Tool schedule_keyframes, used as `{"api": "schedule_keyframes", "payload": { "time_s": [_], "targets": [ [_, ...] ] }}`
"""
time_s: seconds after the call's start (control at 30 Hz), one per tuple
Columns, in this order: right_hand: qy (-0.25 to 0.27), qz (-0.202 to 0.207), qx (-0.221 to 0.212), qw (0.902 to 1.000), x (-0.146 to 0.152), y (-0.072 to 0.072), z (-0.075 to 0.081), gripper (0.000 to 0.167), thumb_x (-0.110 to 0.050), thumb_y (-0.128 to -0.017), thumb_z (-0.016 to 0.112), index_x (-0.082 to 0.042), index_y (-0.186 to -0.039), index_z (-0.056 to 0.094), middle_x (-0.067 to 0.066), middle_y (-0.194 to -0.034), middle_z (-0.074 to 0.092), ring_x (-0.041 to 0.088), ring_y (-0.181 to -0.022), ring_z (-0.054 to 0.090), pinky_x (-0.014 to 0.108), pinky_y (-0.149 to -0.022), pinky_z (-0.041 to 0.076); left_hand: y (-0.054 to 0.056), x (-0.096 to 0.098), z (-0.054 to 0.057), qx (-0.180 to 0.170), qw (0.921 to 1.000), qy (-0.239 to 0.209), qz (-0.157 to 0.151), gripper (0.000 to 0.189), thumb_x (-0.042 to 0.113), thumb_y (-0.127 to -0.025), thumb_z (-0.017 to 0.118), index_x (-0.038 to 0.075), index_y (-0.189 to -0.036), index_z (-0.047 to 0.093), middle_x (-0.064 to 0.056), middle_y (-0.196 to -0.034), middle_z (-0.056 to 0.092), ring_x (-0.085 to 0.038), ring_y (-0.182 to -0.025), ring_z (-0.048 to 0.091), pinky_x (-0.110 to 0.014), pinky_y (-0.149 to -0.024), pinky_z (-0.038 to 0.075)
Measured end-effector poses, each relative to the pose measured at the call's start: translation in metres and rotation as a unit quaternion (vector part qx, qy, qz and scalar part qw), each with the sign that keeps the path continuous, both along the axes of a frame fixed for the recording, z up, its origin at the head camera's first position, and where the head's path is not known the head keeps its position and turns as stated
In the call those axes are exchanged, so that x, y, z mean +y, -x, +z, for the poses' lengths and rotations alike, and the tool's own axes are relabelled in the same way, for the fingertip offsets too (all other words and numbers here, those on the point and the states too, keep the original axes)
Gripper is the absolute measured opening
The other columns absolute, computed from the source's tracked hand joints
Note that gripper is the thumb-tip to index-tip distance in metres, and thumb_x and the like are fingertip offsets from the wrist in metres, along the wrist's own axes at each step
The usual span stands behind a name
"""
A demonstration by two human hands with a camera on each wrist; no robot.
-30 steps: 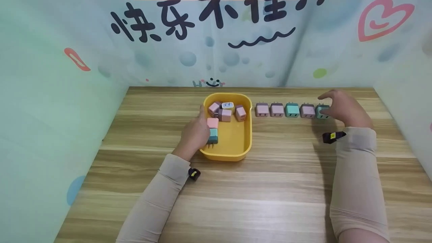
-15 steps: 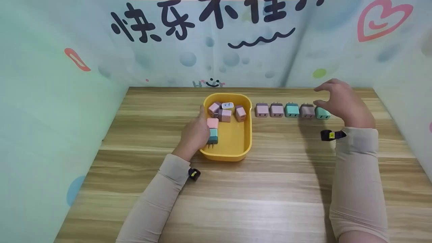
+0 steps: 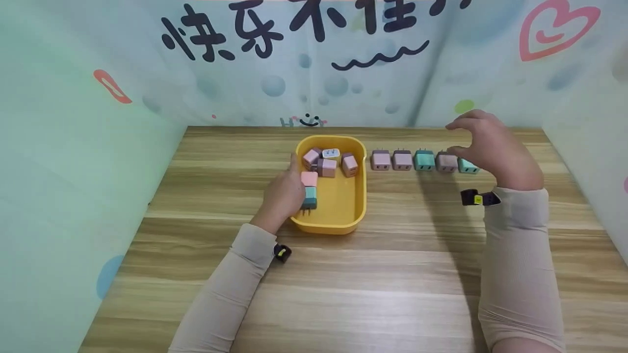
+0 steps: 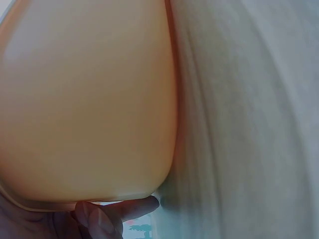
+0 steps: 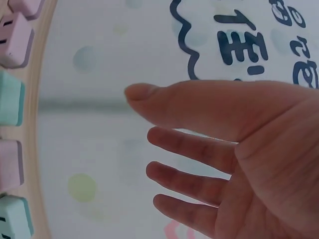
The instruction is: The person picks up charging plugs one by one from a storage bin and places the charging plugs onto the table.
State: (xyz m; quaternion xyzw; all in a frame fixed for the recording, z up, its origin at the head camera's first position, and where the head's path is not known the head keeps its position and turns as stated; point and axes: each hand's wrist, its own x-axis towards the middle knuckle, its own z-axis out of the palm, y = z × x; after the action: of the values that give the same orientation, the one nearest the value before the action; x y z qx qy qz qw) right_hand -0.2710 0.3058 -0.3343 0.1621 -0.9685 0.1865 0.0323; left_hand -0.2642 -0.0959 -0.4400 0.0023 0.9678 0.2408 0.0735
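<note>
At upper right, the right hand (image 3: 495,149), empty with fingers parted, is nearer the left-to-right row of three pink adapters (image 3: 402,161) and two teal adapters (image 3: 424,161) on the table (image 3: 382,284), while at centre the left hand (image 3: 283,193) grips one yellow tray (image 3: 338,208) showing six jumbled adapters (image 3: 327,168).

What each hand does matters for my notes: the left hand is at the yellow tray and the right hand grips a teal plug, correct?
Not quite: the right hand is empty. The right wrist view shows its thumb and fingers apart with nothing between them. The left hand is at the yellow tray, as you say.
</note>
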Motion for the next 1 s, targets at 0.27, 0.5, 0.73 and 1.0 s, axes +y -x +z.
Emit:
{"api": "schedule_keyframes", "payload": {
  "time_s": [0.27,0.5,0.73,1.0],
  "targets": [
    [-0.011,0.022,-0.01,0.9997,-0.026,-0.009,0.008,0.049,-0.004,-0.092,0.081,0.006,-0.137,0.066,0.028,-0.148,0.052,0.05,-0.138,0.046,0.065,-0.11,0.042,0.0,-0.001,-0.001,0.002,1.0,-0.003,0.0,0.07,0.017,-0.115,0.042,0.014,-0.173,0.003,-0.011,-0.103,0.062,-0.025,-0.088,0.063,-0.035,-0.082,0.055],
    [0.0,0.068,0.01,0.9976,-0.047,-0.016,0.009,0.047,0.0,-0.09,0.081,0.005,-0.135,0.069,0.028,-0.143,0.056,0.05,-0.134,0.05,0.064,-0.108,0.045,0.0,0.0,-0.001,0.012,0.9999,0.0,-0.008,0.07,0.014,-0.114,0.042,0.012,-0.173,0.004,-0.01,-0.086,0.058,-0.026,-0.076,0.061,-0.035,-0.071,0.051],
    [-0.018,0.117,0.044,0.992,-0.072,-0.021,0.005,0.041,-0.001,-0.089,0.083,0.004,-0.128,0.073,0.026,-0.137,0.063,0.046,-0.129,0.057,0.061,-0.109,0.046,0.0,0.0,0.0,-0.003,0.9999,-0.011,-0.001,0.071,0.014,-0.114,0.042,0.014,-0.173,0.002,-0.01,-0.088,0.057,-0.026,-0.08,0.061,-0.034,-0.075,0.052],
    [-0.029,0.155,0.051,0.9862,-0.101,-0.032,-0.001,0.042,-0.006,-0.088,0.086,-0.002,-0.129,0.075,0.02,-0.137,0.063,0.04,-0.125,0.061,0.055,-0.102,0.054,-0.001,0.001,0.0,-0.005,0.9999,-0.01,0.001,0.071,0.016,-0.115,0.042,0.015,-0.173,0.0,-0.01,-0.087,0.056,-0.026,-0.075,0.06,-0.033,-0.072,0.052]
  ]
}}
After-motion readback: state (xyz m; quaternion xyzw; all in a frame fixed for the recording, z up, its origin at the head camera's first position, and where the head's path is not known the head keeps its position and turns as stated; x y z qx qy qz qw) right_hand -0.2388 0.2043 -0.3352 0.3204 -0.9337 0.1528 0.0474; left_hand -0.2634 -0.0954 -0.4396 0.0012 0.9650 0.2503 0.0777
